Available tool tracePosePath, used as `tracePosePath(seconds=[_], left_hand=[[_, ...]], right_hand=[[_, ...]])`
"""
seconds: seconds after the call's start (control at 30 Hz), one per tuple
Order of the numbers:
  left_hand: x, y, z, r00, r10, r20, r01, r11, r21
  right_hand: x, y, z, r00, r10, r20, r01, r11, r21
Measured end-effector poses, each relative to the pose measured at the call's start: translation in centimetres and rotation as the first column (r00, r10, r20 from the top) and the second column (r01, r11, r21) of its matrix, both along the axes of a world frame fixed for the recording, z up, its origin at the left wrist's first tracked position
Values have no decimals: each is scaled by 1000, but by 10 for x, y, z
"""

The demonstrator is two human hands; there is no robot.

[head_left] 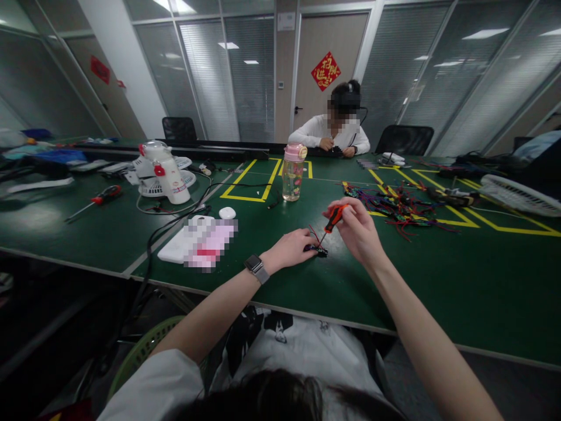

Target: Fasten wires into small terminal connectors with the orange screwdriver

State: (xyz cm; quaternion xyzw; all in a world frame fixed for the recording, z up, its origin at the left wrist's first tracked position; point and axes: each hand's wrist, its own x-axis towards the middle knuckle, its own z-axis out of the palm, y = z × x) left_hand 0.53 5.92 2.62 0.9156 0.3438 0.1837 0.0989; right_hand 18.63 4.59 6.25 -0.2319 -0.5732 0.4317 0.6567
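A small dark part (323, 253) is held down on the green table (442, 280) by the fingertips of the left hand (293, 250). Its right end is left showing, just past those fingers. A watch (254, 264) is worn on the left wrist. An orange and black screwdriver (335, 218) is pinched by the fingers of the right hand (357, 229), above and to the right of the part. Its thin tip is pointed down at the part; whether the two are touching cannot be told. Thin red wires (314, 234) are seen sticking up by the left fingers. Farther out, a pink-topped bottle (293, 178) is placed behind the hands. A messy wire pile (401, 206) is spread to the right. Across the table, another person (324, 131) is seated.
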Motion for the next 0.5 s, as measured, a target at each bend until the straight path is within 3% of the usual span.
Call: tracePosePath(seconds=[0.13,0.5], left_hand=[[0,1,-1,1000,2,-9,-2,1000,-1],[0,0,1,1000,6,-16,-6,1000,5]], right_hand=[[0,2,-1,999,-39,-14,39,999,11],[1,0,3,999,36,-9,-36,999,-17]])
